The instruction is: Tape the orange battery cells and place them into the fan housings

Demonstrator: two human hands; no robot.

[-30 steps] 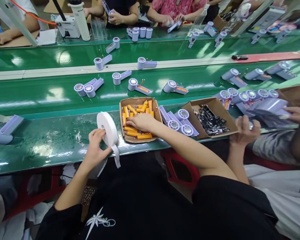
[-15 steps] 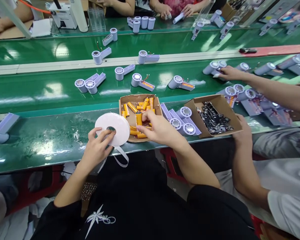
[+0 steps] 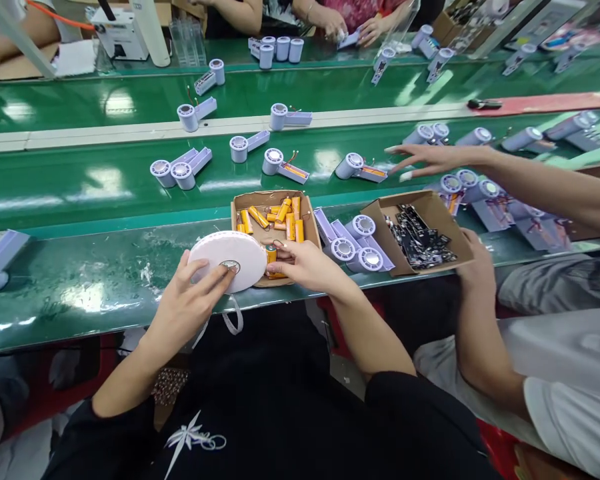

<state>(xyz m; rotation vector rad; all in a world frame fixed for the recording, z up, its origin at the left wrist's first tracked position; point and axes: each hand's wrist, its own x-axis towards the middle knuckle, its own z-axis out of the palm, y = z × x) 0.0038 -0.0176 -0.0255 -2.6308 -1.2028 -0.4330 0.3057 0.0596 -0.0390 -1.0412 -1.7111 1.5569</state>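
My left hand [image 3: 193,293] is closed on a white roll of tape [image 3: 250,257], its fingertips at the centre hole. A loose tape strip [image 3: 234,319] hangs below the roll. Close to the roll's right edge, my right hand [image 3: 305,265] pinches an orange cylindrical battery [image 3: 271,255], partly hidden by the fingers. Behind both hands stands a cardboard box [image 3: 236,200] with several more orange batteries [image 3: 284,209] in it.
Lilac fan housings [image 3: 343,249] lie between the battery box and a box [image 3: 375,217] of black circuit boards [image 3: 420,233]. More housings [image 3: 274,161] lie on the green conveyor belt [image 3: 105,180]. From the right, a co-worker's hand [image 3: 430,160] reaches over the belt.
My right hand has brought the battery down and left, close to the tape roll. The roll has tilted flatter. The co-worker's hand has moved left, opened, toward a housing on the belt.
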